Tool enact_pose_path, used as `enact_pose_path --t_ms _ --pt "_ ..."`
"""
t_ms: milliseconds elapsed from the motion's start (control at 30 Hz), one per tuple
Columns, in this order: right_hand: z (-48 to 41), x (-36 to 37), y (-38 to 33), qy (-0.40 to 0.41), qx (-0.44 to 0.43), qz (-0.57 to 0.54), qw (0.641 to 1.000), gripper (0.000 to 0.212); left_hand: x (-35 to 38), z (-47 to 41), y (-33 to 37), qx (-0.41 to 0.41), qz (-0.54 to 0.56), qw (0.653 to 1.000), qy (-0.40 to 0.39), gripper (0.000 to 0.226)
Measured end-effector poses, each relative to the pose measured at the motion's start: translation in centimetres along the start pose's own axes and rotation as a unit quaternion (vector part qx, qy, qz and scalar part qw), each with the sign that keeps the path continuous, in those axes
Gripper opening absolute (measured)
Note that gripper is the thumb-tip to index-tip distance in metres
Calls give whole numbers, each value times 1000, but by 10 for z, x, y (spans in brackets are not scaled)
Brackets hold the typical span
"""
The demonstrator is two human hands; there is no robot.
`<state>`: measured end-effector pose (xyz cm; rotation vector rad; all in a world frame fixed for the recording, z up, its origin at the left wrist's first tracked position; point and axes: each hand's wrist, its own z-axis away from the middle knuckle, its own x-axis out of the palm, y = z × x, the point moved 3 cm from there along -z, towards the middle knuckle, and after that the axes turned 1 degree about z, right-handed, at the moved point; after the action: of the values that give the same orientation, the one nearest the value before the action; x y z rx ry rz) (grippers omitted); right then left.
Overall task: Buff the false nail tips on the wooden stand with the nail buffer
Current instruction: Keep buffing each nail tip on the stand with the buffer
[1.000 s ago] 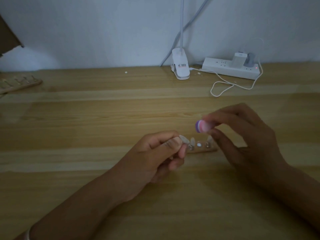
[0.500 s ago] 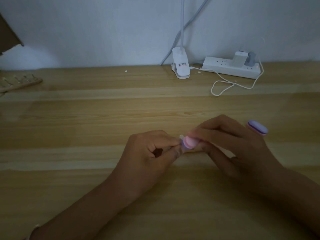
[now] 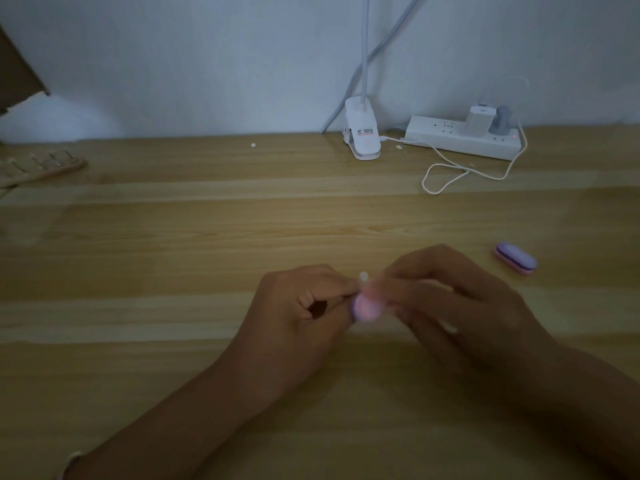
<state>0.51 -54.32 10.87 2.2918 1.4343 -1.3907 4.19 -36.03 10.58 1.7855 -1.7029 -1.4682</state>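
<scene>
My right hand point(image 3: 446, 299) pinches a small pink nail buffer point(image 3: 367, 308) and holds it against the false nail tips near the table's middle. One pale nail tip point(image 3: 363, 276) shows just above the buffer. My left hand point(image 3: 301, 306) is curled and grips the left end of the wooden stand, which both hands hide almost fully. The buffer and my right fingers are blurred by motion.
A second purple and pink buffer point(image 3: 515, 257) lies on the wooden table point(image 3: 173, 254) to the right of my hands. At the back stand a white clip lamp point(image 3: 362, 133), a power strip point(image 3: 460, 137) and a looped white cable point(image 3: 446, 174). Another wooden stand point(image 3: 41, 166) lies far left.
My right hand brought the pink buffer down and left from above the stand onto the nail tips. The stand and its tips are now covered. The second buffer came into view at the right.
</scene>
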Motion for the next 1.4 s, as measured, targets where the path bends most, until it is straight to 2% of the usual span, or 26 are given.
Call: enact_pose_path --t_ms 67,100,233,367,500,633,800,933,1067,1200,1300,1400 --pt "-12 -13 2 56 10 114 992 18 0 0 0 -19 13 1000 7 14" --pt "-13 -14 1 68 13 134 989 20 0 -1 0 -24 27 999 8 13" --pt "-5 0 -8 68 -24 55 996 26 0 -1 1 -45 108 993 4 16" --pt "-11 -12 1 100 -3 126 987 22 0 0 -1 -83 142 986 6 21" --pt "-8 -3 -11 85 -38 89 992 28 4 0 2 -92 217 972 -2 20" --pt "-12 -15 -4 111 -28 120 986 23 8 -1 -1 -114 252 961 -3 17" --pt "-9 -8 -10 85 -45 97 991 27 9 -1 1 -116 297 948 -2 25" --pt "-11 -16 -6 116 -26 113 987 19 7 -1 0 -126 314 941 5 25" --pt "-9 -10 -12 101 -46 128 986 24 8 -2 4 -124 328 936 -2 21" --pt "-8 -26 7 139 28 114 983 25 5 -2 3 -138 320 937 0 21" --pt "-9 -17 -4 131 -7 75 989 23 6 -3 5 -130 294 947 -8 20" --pt "-11 -12 -9 105 -35 93 989 25 7 -3 6 -111 280 953 -13 20"
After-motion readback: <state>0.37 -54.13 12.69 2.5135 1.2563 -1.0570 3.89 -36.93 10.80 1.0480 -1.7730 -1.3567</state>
